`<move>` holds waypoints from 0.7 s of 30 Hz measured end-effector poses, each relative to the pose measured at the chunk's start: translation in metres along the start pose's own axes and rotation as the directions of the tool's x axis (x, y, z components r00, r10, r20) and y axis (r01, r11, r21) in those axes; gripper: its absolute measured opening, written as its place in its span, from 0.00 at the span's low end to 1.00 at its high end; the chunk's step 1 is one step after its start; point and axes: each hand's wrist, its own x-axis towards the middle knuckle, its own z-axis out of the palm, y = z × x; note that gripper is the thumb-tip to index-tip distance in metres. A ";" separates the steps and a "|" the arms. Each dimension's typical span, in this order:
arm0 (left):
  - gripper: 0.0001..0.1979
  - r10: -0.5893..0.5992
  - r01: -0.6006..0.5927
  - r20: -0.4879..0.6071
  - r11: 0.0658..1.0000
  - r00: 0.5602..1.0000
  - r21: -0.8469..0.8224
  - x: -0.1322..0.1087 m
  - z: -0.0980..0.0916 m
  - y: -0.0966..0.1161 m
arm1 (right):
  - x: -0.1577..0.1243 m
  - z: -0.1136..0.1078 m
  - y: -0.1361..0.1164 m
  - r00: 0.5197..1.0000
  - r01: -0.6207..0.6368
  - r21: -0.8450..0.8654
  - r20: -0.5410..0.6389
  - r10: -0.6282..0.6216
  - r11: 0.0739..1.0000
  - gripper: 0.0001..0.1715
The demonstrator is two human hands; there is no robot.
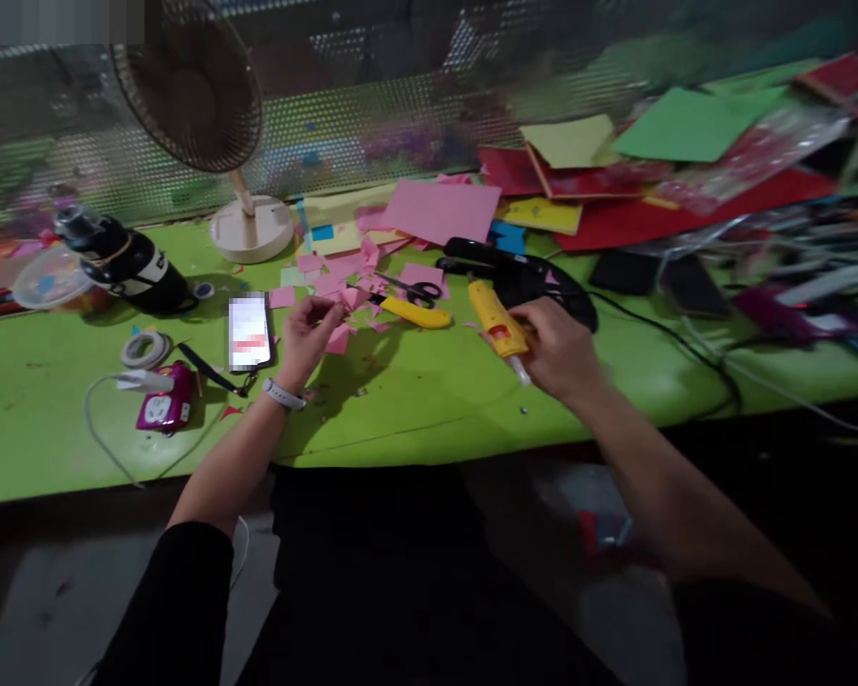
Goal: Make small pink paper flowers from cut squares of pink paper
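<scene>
My right hand (558, 348) is closed round a yellow glue gun (499, 324), its body slanting up to the left above the green table (415, 400). My left hand (306, 333), with a white watch at the wrist, pinches a small pink paper piece (329, 310) over a scatter of pink paper scraps (343, 286). Black-handled scissors (407, 288) and a yellow cutter (415, 312) lie just beyond the scraps, between my two hands.
A phone (249, 332) lies left of my left hand, with a tape roll (145, 349), a magenta device (163, 408) with a white cable and a black bottle (125, 259) further left. A small fan (207, 105) stands behind. Coloured paper sheets (615, 171) and cables crowd the right.
</scene>
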 end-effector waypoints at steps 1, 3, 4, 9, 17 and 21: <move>0.16 -0.014 0.014 -0.009 1.000 1.000 -0.011 0.001 0.001 0.001 | -0.011 -0.008 0.016 0.998 -0.054 -0.066 0.032 0.056 0.996 0.12; 0.17 -0.024 0.024 -0.010 0.999 1.000 -0.024 0.002 0.002 0.003 | -0.029 -0.023 0.043 0.973 -0.222 -0.212 0.016 0.230 0.952 0.15; 0.17 -0.027 0.027 -0.008 0.999 1.000 -0.027 0.002 0.003 0.004 | -0.036 -0.030 0.054 0.950 -0.298 -0.260 0.012 0.312 0.918 0.17; 0.17 -0.033 0.033 -0.012 0.999 0.999 -0.018 0.002 0.005 0.008 | -0.039 -0.035 0.080 0.881 -0.447 -0.253 0.043 0.472 0.858 0.24; 0.17 0.039 -0.041 0.033 0.998 0.999 0.053 0.001 0.002 0.001 | -0.004 0.002 0.060 0.879 -0.411 -0.147 0.199 0.434 0.900 0.39; 0.15 0.063 -0.065 0.028 0.996 0.998 0.068 0.005 -0.002 0.002 | -0.006 -0.003 0.071 0.895 -0.368 -0.126 0.221 0.388 0.921 0.41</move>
